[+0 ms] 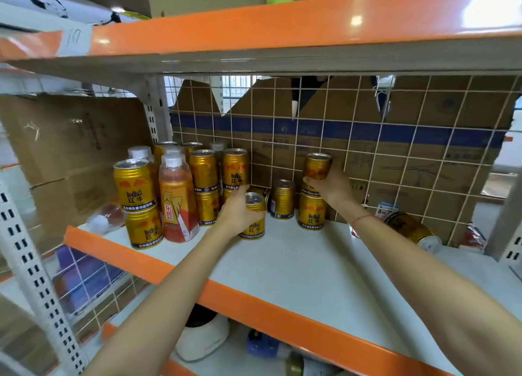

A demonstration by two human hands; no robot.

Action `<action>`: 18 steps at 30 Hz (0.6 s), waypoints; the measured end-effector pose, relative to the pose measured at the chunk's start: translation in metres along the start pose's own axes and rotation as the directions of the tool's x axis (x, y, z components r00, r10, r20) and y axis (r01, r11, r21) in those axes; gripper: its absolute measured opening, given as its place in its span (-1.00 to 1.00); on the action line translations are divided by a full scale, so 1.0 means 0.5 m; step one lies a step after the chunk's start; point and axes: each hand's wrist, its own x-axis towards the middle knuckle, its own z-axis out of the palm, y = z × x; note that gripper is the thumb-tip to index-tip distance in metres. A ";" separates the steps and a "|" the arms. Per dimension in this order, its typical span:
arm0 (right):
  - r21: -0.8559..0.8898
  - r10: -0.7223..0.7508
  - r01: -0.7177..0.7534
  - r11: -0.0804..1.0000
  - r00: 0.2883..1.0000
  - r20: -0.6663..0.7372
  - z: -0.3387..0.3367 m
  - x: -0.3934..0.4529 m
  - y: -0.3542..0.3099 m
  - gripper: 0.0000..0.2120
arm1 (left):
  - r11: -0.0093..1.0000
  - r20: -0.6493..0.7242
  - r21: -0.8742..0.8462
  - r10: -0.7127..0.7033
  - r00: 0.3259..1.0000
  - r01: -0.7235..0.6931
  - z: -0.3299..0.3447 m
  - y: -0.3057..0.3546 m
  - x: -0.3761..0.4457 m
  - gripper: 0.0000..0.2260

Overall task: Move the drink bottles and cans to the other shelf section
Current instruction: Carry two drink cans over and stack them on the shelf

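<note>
1. Stacked gold Red Bull cans (132, 186) and an orange-drink bottle (176, 200) stand at shelf (296, 268) left.
2. Left hand (236, 210) grips front can (254, 217) standing on shelf.
3. Right hand (329, 186) holds raised can (317, 166) just above lower can (312, 211).
4. Tipped can (411, 230) lies far right.

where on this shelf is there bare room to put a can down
Bare shelf board runs along the orange front edge, between the two forearms and rightward toward the tipped can. The back left corner is crowded with stacked cans and bottles.
</note>
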 end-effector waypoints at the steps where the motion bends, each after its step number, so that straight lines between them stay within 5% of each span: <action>1: -0.003 0.006 -0.006 1.000 1.000 -0.007 0.001 0.001 0.000 -0.37 | 1.000 0.007 0.005 -0.003 1.000 0.003 0.001 -0.003 0.001 -0.27; 18: -0.022 -0.016 0.015 1.000 0.999 -0.046 -0.040 -0.042 -0.035 -0.47 | 1.000 0.068 -0.009 -0.011 0.998 0.011 -0.005 0.032 -0.016 -0.36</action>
